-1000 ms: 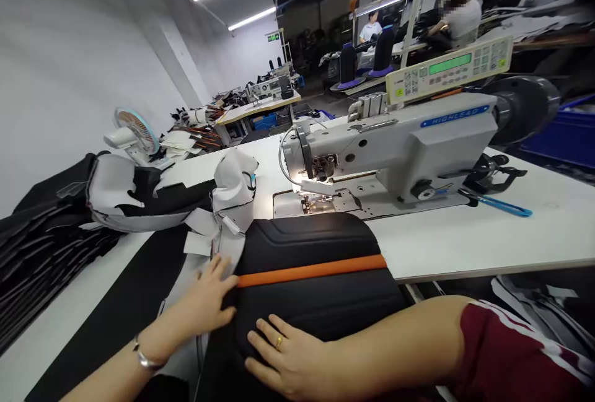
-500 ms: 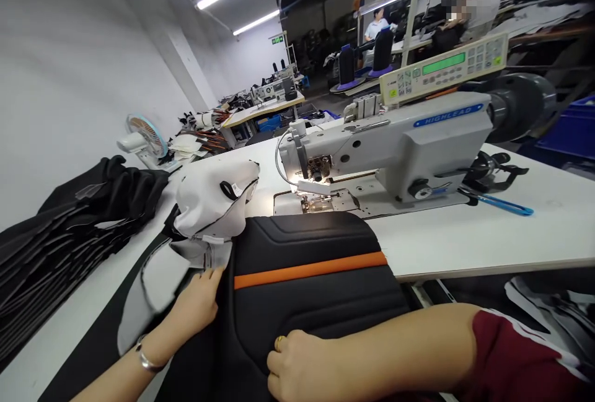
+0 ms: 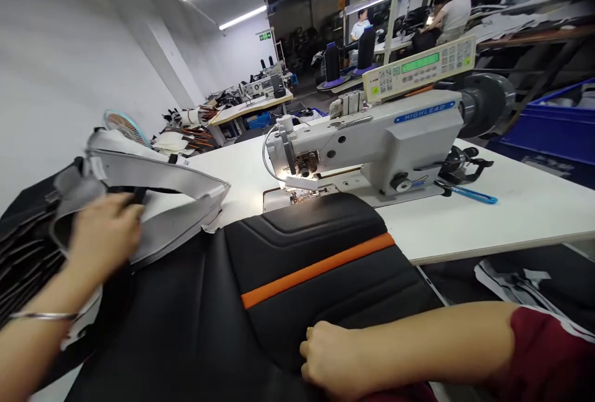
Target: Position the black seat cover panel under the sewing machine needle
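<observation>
The black seat cover (image 3: 297, 278), crossed by one orange stripe (image 3: 318, 269), lay draped over the near edge of the counter (image 3: 511, 216), its far end just under the needle of the sewing machine (image 3: 372, 142). It looked padded and floppy, thick enough to hold shallow quilted ridges yet too limp to stay flat unaided; its smooth face would probably slide easily over the counter. A grip on a seamed edge, not the padded middle, would likely serve best.

The right hand (image 3: 332, 362) was curled into a loose fist, pressing on the cover's near edge; whether it pinched the material could not be told. The left hand (image 3: 105, 235), blurred, had closed around the grey lining flap (image 3: 158, 204) and held it raised at the left, above a stack of black pieces (image 3: 23, 266).

Counted: one cover, one stripe, one machine, two thread cones (image 3: 348, 52) behind it, one blue-handled tool (image 3: 467, 192) to the right, and one fan (image 3: 124, 128) far left.
</observation>
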Demonstrator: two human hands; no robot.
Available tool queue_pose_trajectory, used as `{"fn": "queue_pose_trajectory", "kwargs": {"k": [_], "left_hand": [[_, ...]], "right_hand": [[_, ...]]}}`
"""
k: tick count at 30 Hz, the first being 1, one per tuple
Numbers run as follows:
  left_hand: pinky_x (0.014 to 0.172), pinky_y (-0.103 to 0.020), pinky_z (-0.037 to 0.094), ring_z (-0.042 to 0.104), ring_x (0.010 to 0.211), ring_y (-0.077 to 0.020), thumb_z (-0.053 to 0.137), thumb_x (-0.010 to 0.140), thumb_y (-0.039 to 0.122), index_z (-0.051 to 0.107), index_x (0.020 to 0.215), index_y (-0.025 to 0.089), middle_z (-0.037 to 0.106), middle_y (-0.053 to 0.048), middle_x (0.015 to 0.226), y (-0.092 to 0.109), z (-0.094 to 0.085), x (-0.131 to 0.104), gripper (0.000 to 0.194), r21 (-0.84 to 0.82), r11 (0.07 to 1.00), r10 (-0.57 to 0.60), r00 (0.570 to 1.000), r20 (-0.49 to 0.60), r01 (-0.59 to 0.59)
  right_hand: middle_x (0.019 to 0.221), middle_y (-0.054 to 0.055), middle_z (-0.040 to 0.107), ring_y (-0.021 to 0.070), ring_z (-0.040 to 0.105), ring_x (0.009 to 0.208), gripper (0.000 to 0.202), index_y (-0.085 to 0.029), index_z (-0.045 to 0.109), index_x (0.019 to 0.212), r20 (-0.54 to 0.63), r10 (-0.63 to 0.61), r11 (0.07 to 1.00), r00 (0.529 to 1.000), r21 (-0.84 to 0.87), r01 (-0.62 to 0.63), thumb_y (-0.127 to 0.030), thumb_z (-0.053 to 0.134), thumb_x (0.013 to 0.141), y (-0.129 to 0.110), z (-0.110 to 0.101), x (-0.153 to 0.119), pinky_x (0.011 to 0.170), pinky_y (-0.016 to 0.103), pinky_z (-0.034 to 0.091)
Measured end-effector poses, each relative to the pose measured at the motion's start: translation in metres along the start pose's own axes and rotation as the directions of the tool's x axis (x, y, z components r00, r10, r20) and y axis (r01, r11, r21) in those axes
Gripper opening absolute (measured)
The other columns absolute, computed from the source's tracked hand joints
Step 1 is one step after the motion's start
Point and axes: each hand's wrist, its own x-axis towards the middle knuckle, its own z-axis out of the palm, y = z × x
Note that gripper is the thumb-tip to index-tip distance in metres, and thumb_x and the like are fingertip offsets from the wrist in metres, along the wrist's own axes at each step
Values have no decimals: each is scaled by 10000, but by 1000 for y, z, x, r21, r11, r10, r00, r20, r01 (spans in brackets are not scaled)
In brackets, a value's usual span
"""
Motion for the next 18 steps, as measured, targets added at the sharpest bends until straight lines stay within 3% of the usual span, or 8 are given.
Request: {"fn": "queue_pose_trajectory", "kwargs": {"k": [2, 6, 10, 13, 14, 15, 16, 18], "left_hand": [[1100, -498, 391, 569, 1196, -326, 447, 841, 367, 686, 994, 179, 661, -146, 1187, 63, 55, 1, 340, -135, 983, 148, 978, 147, -128], [1041, -485, 468, 611, 1164, -307, 411, 908, 309, 628, 1177, 136, 672, -169, 1214, 153, 152, -1, 386, -291, 951, 166, 963, 211, -100], [1116, -452, 423, 518, 1307, -251, 435, 958, 341, 479, 1354, 150, 570, -150, 1390, 204, 196, 24, 442, -458, 881, 198, 972, 126, -120], [1131, -412, 414, 483, 1341, -226, 478, 962, 346, 509, 1310, 156, 526, -147, 1431, 232, 204, 49, 397, -566, 804, 251, 967, 46, -182], [1127, -406, 419, 488, 1336, -228, 486, 962, 343, 551, 1261, 159, 533, -148, 1420, 238, 204, 55, 357, -591, 781, 267, 963, 23, -203], [1121, -406, 424, 507, 1316, -231, 492, 963, 340, 592, 1209, 167, 556, -142, 1393, 242, 205, 60, 317, -609, 761, 284, 959, 4, -223], [1118, -413, 425, 534, 1285, -232, 494, 965, 335, 627, 1166, 178, 589, -132, 1353, 244, 206, 63, 287, -622, 744, 302, 953, -11, -243], [1125, -449, 410, 580, 1228, -236, 489, 971, 322, 671, 1126, 200, 655, -107, 1266, 245, 209, 66, 268, -636, 720, 337, 941, -29, -277]], "right_hand": [[706, 65, 646, 213, 610, 576, 271, -165, 716, 766, 46, 44, 999, 998, -7, -44, -407, 795, 674, 9, 19, -1, 430, 325, 277], [670, 75, 661, 234, 643, 602, 187, -143, 704, 706, 160, 264, 964, 951, -59, -258, -202, 846, 599, 35, 65, -19, 475, 313, 363], [588, 61, 633, 231, 624, 543, 170, -148, 677, 636, 225, 390, 921, 893, -82, -382, -85, 823, 576, 39, 79, -46, 461, 290, 361], [561, 20, 604, 198, 575, 491, 139, -186, 678, 651, 250, 357, 930, 900, -7, -367, -213, 814, 659, 36, 38, -50, 440, 282, 353], [608, 9, 618, 188, 577, 526, 119, -212, 697, 735, 191, 337, 936, 922, 43, -351, -316, 749, 760, 40, 16, -47, 471, 282, 384], [678, 14, 641, 187, 586, 579, 146, -219, 708, 830, 30, 362, 924, 932, 117, -363, -354, 655, 851, 48, -6, -44, 531, 293, 430], [757, 31, 655, 187, 598, 654, 191, -209, 705, 890, -155, 427, 902, 891, 146, -407, -339, 568, 918, 59, -28, -41, 635, 308, 475], [961, 102, 653, 199, 600, 822, 256, -162, 684, 1092, -414, 535, 836, 737, 128, -534, -321, 537, 954, 92, -61, -35, 829, 343, 476]]}}
